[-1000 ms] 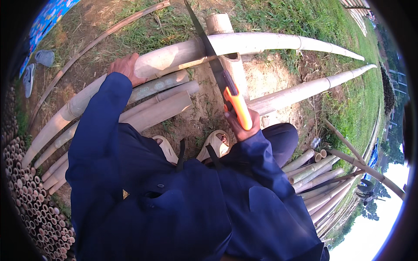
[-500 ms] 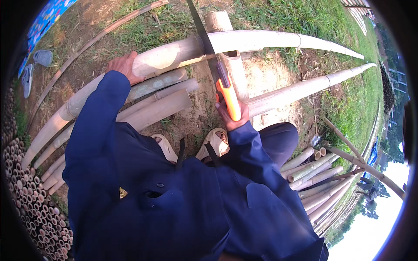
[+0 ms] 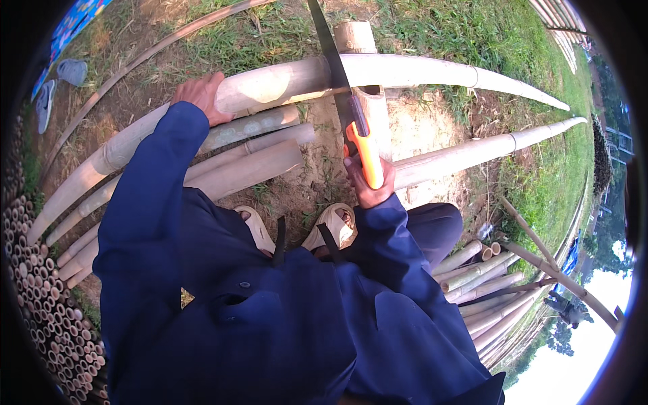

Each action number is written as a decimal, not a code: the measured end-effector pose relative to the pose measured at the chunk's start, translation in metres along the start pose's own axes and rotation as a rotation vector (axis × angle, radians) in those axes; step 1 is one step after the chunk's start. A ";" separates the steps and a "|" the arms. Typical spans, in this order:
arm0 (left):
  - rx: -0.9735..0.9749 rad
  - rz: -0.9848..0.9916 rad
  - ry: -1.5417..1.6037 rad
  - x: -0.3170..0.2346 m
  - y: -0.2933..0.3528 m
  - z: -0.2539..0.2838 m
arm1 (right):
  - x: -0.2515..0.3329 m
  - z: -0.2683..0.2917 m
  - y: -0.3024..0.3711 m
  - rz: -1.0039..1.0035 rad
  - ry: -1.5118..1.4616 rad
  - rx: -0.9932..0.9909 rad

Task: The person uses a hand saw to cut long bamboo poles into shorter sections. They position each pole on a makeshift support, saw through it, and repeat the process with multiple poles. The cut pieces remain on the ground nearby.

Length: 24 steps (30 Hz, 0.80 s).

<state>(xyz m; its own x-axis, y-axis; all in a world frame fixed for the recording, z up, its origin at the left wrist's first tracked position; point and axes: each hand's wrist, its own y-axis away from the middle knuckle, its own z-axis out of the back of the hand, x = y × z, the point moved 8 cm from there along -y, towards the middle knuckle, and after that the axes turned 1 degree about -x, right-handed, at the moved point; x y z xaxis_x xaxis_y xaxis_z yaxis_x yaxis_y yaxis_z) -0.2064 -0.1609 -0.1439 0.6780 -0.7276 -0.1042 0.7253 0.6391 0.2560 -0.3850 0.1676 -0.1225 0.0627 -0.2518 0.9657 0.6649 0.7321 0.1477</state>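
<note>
Across the long bamboo pole [image 3: 277, 84], just right of where the left hand [image 3: 200, 98] bears down, lies the blade of the saw [image 3: 345, 101]! That left hand is wrapped over the pole from above, clasping it, while the right hand [image 3: 371, 185], on the pole's near side, is closed firmly around the orange handle [image 3: 366, 156]. How deep the teeth sit is hidden from here.

Beyond the pole stands one short bamboo piece [image 3: 355, 37]; on its near side, close by the blade, there's an open-ended bamboo piece [image 3: 374, 115]. Whether either truly carries the weight, I can't tell, and that matters: with poor support under it, the pole could sag and pinch the blade. It's round and smooth-looking too, so if that left hand slackens, it could roll and throw the line off. Push too hard or twist the wrist, and the thin blade may bend or jump, skating along the pole toward the left hand's fingers.

And look on the near side: loose bamboo lengths [image 3: 250, 169] lie alongside the pole, with pale sandals [image 3: 331, 228] nearer the body. Should a heavy section drop or swing free, it could knock those lengths or land close to the feet!
</note>
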 end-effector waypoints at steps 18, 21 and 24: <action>-0.074 -0.021 -0.016 0.006 -0.002 0.002 | 0.037 0.019 0.047 -0.240 0.054 0.062; -0.027 0.033 -0.007 0.008 0.011 -0.008 | 0.047 0.066 0.142 -0.259 0.237 0.092; 0.016 0.043 -0.058 0.000 0.006 -0.006 | 0.051 0.058 0.113 -0.155 0.219 0.072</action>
<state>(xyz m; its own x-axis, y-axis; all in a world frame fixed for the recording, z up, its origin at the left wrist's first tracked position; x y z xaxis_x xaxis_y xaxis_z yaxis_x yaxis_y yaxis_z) -0.2014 -0.1553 -0.1477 0.7003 -0.7129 -0.0374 0.6931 0.6664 0.2748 -0.3502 0.2739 -0.0439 0.1288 -0.4897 0.8623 0.6253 0.7150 0.3127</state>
